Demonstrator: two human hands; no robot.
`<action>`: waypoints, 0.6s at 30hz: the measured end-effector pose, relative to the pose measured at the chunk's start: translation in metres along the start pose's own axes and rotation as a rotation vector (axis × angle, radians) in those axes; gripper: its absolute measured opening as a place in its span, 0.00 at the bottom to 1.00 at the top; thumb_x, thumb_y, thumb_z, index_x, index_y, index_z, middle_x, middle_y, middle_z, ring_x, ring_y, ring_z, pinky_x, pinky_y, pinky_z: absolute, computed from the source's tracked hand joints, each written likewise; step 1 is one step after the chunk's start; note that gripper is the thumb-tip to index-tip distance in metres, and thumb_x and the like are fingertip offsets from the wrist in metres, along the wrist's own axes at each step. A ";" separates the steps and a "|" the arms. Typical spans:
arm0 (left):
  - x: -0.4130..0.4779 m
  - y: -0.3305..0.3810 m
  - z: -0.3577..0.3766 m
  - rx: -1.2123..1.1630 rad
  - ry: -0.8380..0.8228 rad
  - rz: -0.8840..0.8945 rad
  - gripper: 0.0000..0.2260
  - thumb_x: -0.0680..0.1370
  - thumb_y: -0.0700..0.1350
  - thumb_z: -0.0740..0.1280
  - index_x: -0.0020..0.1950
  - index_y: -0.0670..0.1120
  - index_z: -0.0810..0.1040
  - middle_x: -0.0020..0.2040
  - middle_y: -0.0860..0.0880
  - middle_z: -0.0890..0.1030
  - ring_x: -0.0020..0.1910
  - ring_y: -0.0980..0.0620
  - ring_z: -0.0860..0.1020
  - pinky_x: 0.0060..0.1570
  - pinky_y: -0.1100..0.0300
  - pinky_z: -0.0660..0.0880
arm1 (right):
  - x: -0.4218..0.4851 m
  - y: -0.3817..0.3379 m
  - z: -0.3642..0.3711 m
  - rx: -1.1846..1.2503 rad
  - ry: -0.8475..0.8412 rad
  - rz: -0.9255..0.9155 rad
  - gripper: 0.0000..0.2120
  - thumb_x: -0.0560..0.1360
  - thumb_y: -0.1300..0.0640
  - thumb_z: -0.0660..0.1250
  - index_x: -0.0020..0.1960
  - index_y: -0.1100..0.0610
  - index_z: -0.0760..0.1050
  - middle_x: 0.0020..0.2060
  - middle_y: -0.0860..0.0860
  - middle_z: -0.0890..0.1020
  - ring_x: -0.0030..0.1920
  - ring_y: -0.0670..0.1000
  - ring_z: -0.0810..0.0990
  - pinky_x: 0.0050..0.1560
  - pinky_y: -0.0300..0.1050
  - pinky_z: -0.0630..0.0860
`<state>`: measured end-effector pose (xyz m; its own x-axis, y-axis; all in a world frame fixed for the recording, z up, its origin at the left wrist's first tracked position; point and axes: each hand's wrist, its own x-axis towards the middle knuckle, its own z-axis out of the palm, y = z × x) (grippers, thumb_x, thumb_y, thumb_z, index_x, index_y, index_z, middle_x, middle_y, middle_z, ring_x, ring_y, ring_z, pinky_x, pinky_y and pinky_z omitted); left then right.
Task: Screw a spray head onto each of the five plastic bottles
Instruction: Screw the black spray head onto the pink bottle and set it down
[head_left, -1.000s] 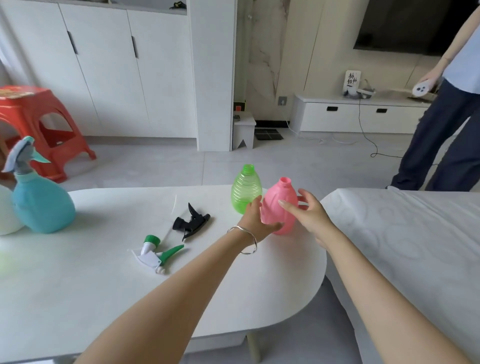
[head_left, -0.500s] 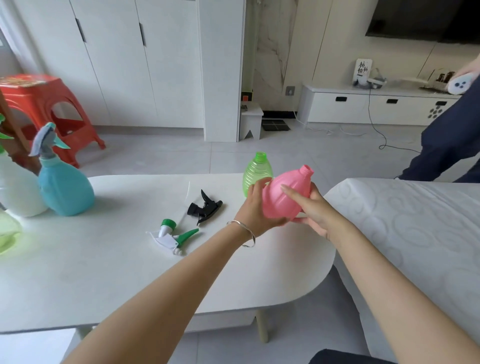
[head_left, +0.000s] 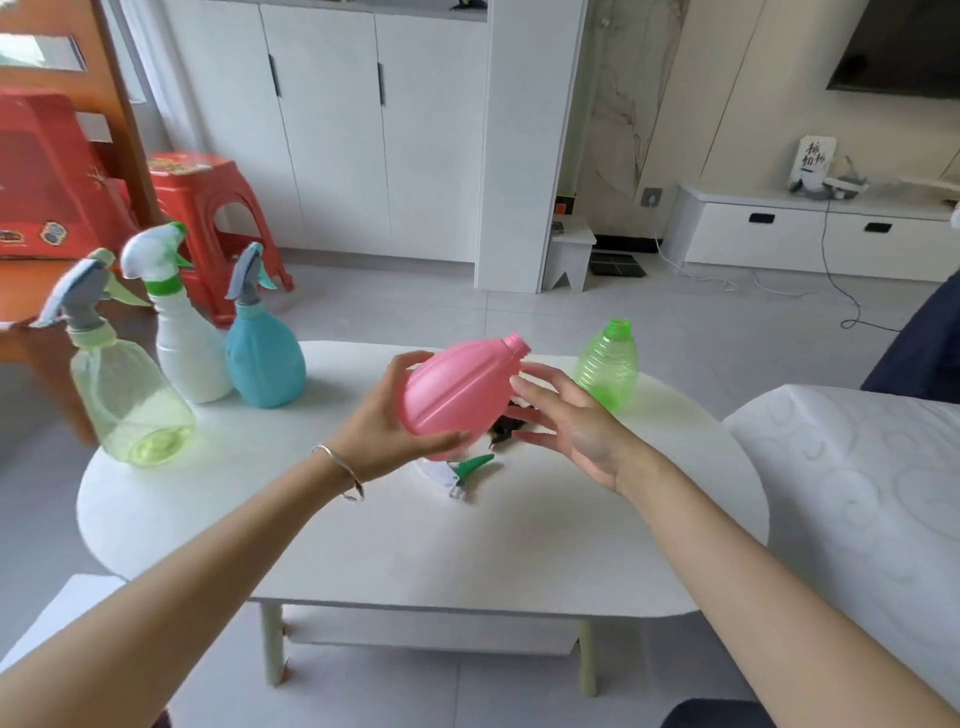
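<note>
Pink bottle (head_left: 460, 392): smooth ribbed plastic, bulbous, held above the counter (head_left: 363, 545); long axis tilted, open neck toward 2 o'clock. Left hand (head_left: 387, 423) fingers clamped on it; right hand (head_left: 569, 423) fingers spread, beside it.

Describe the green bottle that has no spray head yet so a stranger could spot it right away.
Look at the white oval table and go to its far right edge. The green bottle stands there upright, alone, just beyond the right hand. It is ribbed, see-through bright green with a bare open neck, unlike the capped bottles on the left.
</note>
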<state>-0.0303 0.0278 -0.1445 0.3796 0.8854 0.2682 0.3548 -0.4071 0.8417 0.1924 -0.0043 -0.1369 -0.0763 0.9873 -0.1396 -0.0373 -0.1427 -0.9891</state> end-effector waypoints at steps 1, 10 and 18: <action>-0.006 -0.008 -0.014 0.014 0.014 -0.016 0.40 0.59 0.55 0.80 0.65 0.57 0.62 0.54 0.57 0.72 0.50 0.57 0.76 0.36 0.70 0.77 | 0.005 0.003 0.005 -0.034 0.014 -0.007 0.22 0.72 0.49 0.69 0.65 0.50 0.69 0.55 0.49 0.81 0.55 0.47 0.81 0.52 0.41 0.78; -0.044 -0.060 -0.080 0.009 0.118 -0.136 0.38 0.59 0.59 0.79 0.63 0.57 0.65 0.54 0.59 0.74 0.50 0.58 0.76 0.35 0.69 0.78 | 0.047 0.044 0.012 -0.429 0.065 -0.042 0.18 0.71 0.51 0.71 0.59 0.48 0.73 0.60 0.49 0.76 0.62 0.48 0.75 0.57 0.38 0.70; -0.041 -0.079 -0.077 -0.024 0.142 -0.172 0.39 0.55 0.63 0.74 0.62 0.58 0.65 0.54 0.60 0.74 0.51 0.60 0.76 0.35 0.71 0.76 | 0.069 0.055 0.001 -0.785 0.062 -0.059 0.25 0.73 0.52 0.69 0.69 0.54 0.69 0.66 0.49 0.73 0.62 0.44 0.70 0.57 0.31 0.61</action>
<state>-0.1399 0.0407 -0.1860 0.1907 0.9647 0.1819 0.3827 -0.2437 0.8911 0.1839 0.0555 -0.2012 -0.0394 0.9971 -0.0658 0.6766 -0.0218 -0.7360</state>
